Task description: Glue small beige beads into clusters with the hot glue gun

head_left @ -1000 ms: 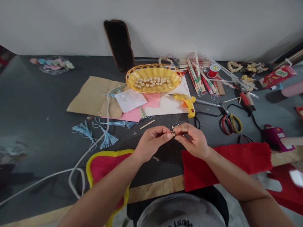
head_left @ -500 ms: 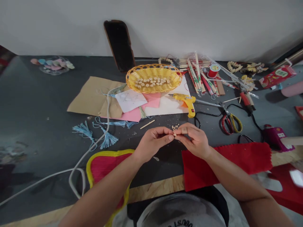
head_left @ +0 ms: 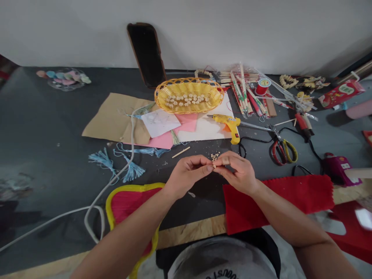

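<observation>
My left hand (head_left: 190, 172) and my right hand (head_left: 236, 170) meet fingertip to fingertip over the dark table. Between their pinched thumbs and fingers is a small cluster of pale beads (head_left: 214, 166), held by both. Just beyond the fingertips lie several loose tiny pale pieces (head_left: 215, 155). A short thin stick (head_left: 181, 152) rests to the left of them. Behind the hands, a yellow woven basket (head_left: 161, 104) holds several small pale flower-like pieces (head_left: 187, 100). A yellow glue gun (head_left: 228, 123) lies on white paper, its nozzle pointing left.
Scissors (head_left: 280, 147), a black cord and red felt (head_left: 302, 193) lie right. Blue tassels (head_left: 133, 170), a white cable (head_left: 97, 199) and brown paper (head_left: 109, 122) are left. A phone (head_left: 147, 54) leans on the wall; wrapped sticks and red thread (head_left: 262, 86) are at back right.
</observation>
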A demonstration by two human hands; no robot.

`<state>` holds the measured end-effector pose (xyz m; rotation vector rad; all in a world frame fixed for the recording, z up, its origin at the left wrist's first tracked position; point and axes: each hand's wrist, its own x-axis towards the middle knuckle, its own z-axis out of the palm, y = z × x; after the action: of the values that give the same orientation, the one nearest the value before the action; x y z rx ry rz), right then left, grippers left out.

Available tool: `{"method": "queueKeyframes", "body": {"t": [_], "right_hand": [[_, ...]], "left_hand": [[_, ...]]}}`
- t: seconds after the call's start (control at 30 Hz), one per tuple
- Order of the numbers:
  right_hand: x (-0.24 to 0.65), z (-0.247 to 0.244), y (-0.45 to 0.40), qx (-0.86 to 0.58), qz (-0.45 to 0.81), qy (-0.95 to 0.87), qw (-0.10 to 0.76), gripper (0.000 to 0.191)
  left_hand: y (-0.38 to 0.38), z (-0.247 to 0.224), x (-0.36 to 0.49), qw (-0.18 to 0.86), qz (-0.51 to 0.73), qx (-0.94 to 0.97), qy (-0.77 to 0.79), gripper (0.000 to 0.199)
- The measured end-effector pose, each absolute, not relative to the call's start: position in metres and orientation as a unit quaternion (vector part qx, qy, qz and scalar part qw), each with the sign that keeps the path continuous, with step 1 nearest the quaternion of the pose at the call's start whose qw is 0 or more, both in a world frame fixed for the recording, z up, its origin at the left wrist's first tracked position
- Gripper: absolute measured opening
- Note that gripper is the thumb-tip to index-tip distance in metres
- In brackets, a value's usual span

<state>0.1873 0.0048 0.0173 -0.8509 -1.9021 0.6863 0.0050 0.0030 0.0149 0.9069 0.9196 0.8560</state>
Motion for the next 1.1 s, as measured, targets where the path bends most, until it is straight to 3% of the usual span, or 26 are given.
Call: {"method": "queueKeyframes", "body": {"t": [0.77, 1.1], "right_hand": [[0.1865, 0.0096, 0.0059, -0.362, 0.369, -0.721, 0.46, 0.005], [0.1899, 0.0134, 0.0074, -0.339, 0.296, -0.768, 0.456, 0.009]], "left_hand": [[0.0028, 0.0155, 0.0034, 0.611, 0.397, 0.543, 0.417, 0.015], [0.0038, 0.0178, 0.0043, 0.638, 0.39, 0.504, 0.433, 0.02]]}}
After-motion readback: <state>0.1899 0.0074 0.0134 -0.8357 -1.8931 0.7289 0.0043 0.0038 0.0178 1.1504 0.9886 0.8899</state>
